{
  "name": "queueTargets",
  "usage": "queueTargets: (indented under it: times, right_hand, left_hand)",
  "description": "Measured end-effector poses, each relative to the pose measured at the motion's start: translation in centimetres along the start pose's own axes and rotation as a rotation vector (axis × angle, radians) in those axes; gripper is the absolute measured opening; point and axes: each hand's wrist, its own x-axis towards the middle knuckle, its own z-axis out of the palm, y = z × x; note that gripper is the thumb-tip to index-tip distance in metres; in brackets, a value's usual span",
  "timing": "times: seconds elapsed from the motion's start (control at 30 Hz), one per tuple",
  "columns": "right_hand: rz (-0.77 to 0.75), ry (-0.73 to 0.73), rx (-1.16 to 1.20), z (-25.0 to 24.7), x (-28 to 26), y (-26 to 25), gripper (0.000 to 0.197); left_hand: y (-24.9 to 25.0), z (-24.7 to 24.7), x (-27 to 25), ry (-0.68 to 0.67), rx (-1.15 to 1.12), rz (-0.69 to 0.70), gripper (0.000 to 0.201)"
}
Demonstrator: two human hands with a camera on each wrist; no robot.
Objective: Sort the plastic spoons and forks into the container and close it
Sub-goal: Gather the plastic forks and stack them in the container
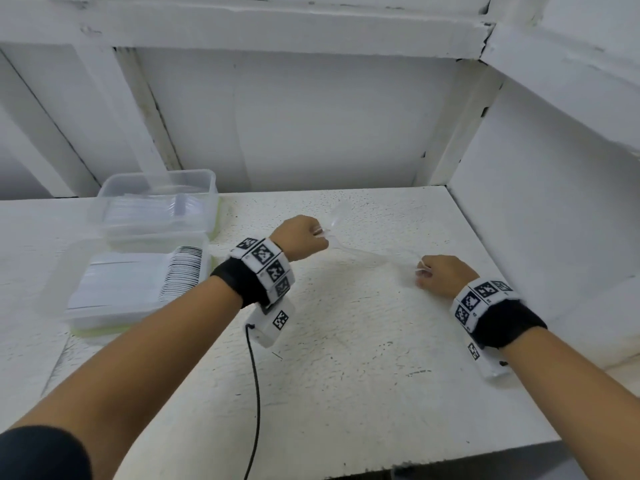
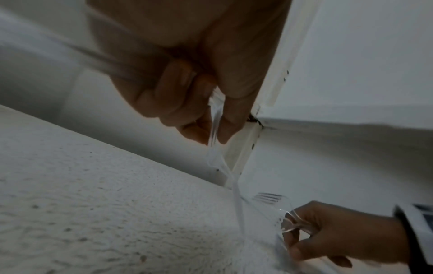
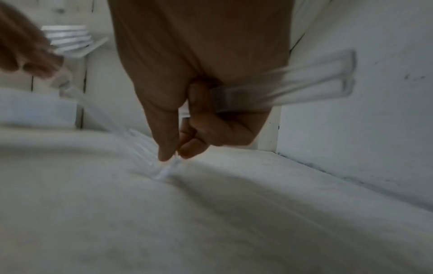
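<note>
Head view: two clear containers [image 1: 156, 202] stood at the left of the white table [image 1: 346, 358], the nearer one [image 1: 138, 282] open and already packed with stacked cutlery, the farther one also holding some; no lid was closed. The left hand [image 1: 301, 237] was fisted round clear utensils, a spoon bowl [image 1: 337, 214] rising beyond it, while the right hand [image 1: 441, 273] pinched another clear piece on the tabletop, well apart from the containers. Left wrist view: the left hand [image 2: 187, 77] curled round a bundle of handles and pinched one further clear utensil [image 2: 214, 129] between thumb and forefinger; a fork's tines [image 2: 268, 197] lay beside the right hand [image 2: 339, 233]. Right wrist view: the right hand [image 3: 199, 96] gripped two clear handles [image 3: 304, 83] in the palm as thumb and fingertip nipped a piece [image 3: 167, 169] off the table. Judged from this, most cutlery was sorted; the last loose pieces, their transfer and the closing remained.
</note>
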Motion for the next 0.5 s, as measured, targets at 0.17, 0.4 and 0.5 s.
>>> queueTargets:
  times: [0.17, 0.4, 0.5]
  right_hand:
    - [-0.101, 0.064, 0.245, -1.2, -1.8, -2.6, 0.016]
    - [-0.393, 0.238, 0.486, -3.0, -5.8, -9.7, 0.022]
    - [-0.482, 0.183, 0.510, -2.4, -6.7, -13.2, 0.032]
  left_hand:
    - [-1.7, -1.7, -3.8, 0.144, -0.229, -0.039, 0.021]
    - [-3.4, -2.6, -7.5, 0.208, -0.340, -0.089, 0.031]
    - [-3.4, -2.5, -8.8, 0.178, -0.423, -0.089, 0.024]
